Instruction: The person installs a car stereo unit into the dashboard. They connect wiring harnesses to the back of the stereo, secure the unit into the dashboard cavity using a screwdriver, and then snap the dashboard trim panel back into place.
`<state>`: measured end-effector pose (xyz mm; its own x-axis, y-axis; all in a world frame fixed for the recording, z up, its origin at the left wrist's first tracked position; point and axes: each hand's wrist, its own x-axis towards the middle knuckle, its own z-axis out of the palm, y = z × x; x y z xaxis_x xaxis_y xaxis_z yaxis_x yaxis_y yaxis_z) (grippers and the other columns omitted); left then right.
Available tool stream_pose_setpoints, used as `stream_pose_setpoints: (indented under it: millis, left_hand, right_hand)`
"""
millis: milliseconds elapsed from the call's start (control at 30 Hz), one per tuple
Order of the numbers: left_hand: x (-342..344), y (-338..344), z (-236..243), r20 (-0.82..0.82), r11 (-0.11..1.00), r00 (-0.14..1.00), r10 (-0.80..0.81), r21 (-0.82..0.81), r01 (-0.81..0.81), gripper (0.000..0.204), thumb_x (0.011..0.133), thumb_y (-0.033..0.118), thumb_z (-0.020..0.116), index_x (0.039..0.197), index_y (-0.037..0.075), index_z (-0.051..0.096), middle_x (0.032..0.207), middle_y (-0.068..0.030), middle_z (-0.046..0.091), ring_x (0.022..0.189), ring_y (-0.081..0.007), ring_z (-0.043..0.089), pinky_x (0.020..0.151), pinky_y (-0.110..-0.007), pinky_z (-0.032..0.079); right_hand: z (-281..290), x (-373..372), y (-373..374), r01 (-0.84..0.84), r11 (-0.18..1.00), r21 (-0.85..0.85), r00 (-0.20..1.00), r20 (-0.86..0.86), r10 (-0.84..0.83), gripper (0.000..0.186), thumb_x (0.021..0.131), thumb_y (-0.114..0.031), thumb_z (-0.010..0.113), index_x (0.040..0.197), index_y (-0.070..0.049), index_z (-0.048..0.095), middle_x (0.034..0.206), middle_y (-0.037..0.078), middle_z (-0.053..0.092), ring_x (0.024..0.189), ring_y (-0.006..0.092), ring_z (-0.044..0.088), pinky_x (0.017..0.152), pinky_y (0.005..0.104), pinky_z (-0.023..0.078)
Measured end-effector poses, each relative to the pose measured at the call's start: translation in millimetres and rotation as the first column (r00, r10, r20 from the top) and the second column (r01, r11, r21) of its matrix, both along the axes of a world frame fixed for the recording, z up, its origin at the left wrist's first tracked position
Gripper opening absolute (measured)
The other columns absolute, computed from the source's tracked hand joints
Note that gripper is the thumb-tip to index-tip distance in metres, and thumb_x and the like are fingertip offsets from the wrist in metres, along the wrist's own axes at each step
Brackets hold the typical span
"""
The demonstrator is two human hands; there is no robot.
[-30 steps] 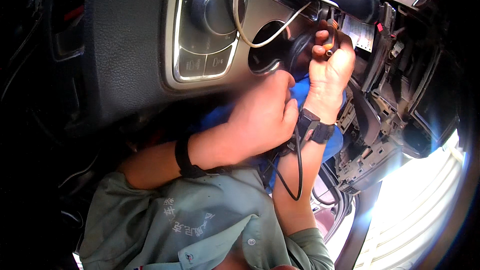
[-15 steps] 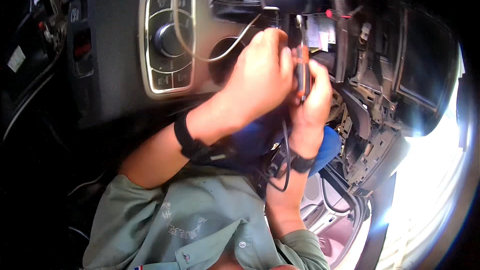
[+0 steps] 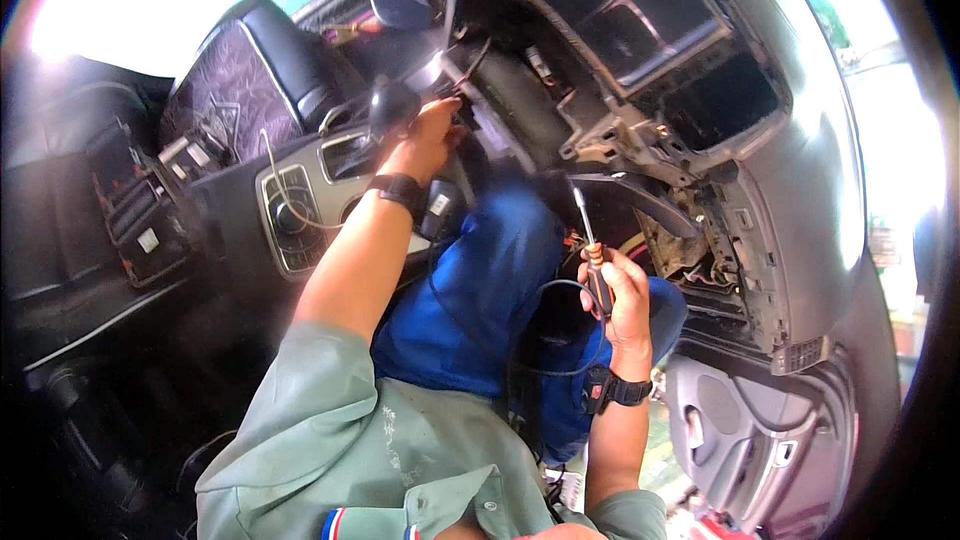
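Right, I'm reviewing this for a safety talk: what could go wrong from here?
The screwdriver in the right hand points its tip toward the opened dashboard; a slip could scratch it. The black cable loops beside that hand and might snag on it. The white cable loops over the console, so the left forearm might catch it.

One head-worn fisheye; I note it looking down over the green shirt (image 3: 300, 410); left hand (image 3: 430, 135) and right hand (image 3: 622, 292) within arm's reach; dashboard (image 3: 815, 170) upper right, bowed.
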<state>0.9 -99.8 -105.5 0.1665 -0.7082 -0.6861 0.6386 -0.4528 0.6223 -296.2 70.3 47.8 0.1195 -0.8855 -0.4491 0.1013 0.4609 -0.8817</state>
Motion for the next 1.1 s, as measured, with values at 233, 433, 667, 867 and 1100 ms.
stream_pose_setpoints:
  millis: [233, 433, 667, 867, 1100]
  left_hand:
    - [4.2, -3.6, -7.8, 0.308, 0.979, 0.931, -0.197, 0.01, 0.204, 0.017, 0.096, 0.029, 0.055, 0.082, 0.018, 0.055, 0.064, 0.003, 0.045, 0.05, -0.0103, 0.039, 0.041, -0.025, 0.028]
    - [4.8, -21.8, -34.1, 0.111, 0.999, 0.993, -0.041, -0.016, 0.043, 0.023, 0.093, 0.029, 0.048, 0.073, 0.017, 0.053, 0.062, 0.0007, 0.045, 0.048, -0.013, 0.039, 0.038, -0.024, 0.023]
    - [130.7, -70.3, -162.3, 0.023, 0.873, 0.874, -0.485, -0.04, 0.485, 0.016, 0.096, 0.017, 0.047, 0.083, 0.011, 0.054, 0.064, -0.0002, 0.045, 0.049, -0.0091, 0.041, 0.037, -0.021, 0.033]
    - [89.4, -67.5, -139.5, -0.006, 0.889, 0.893, -0.449, 0.095, 0.448, 0.013, 0.099, 0.018, 0.049, 0.089, 0.015, 0.056, 0.065, 0.0016, 0.048, 0.048, -0.0081, 0.041, 0.036, -0.022, 0.032]
    - [128.7, -37.6, -95.5, 0.157, 0.891, 0.88, -0.449, 0.006, 0.454, 0.006, 0.097, 0.018, 0.051, 0.095, 0.017, 0.057, 0.064, 0.0001, 0.047, 0.047, -0.0096, 0.04, 0.039, -0.022, 0.032]
  right_hand:
    - [-21.9, -21.1, 14.4, -0.016, 1.0, -0.012, 0.99, 0.143, 0.018, 0.025, 0.094, -0.018, 0.054, 0.11, 0.0, 0.059, 0.082, 0.006, 0.063, 0.055, 0.01, 0.055, 0.05, 0.0216, 0.043]
    - [-18.3, -28.1, 20.5, 0.035, 0.999, 0.012, 0.991, 0.129, -0.036, 0.022, 0.096, -0.019, 0.056, 0.106, -0.001, 0.06, 0.079, 0.004, 0.062, 0.056, 0.007, 0.054, 0.051, 0.0211, 0.045]
    - [-16.3, -22.6, 24.2, 0.002, 0.999, -0.049, 0.986, 0.164, 0.006, 0.021, 0.097, -0.016, 0.055, 0.109, 0.001, 0.06, 0.08, 0.004, 0.063, 0.057, 0.0074, 0.055, 0.052, 0.0221, 0.047]
    - [-24.0, -25.0, 31.6, 0.024, 0.998, -0.055, 0.989, 0.146, -0.016, 0.022, 0.097, -0.015, 0.056, 0.111, 0.001, 0.06, 0.078, 0.005, 0.063, 0.054, 0.0075, 0.054, 0.05, 0.0226, 0.044]
    - [-20.4, -16.7, 35.5, -0.04, 0.997, -0.07, 0.976, 0.211, 0.054, 0.022, 0.095, -0.012, 0.055, 0.112, 0.001, 0.06, 0.078, 0.006, 0.063, 0.053, 0.0078, 0.054, 0.049, 0.0229, 0.043]
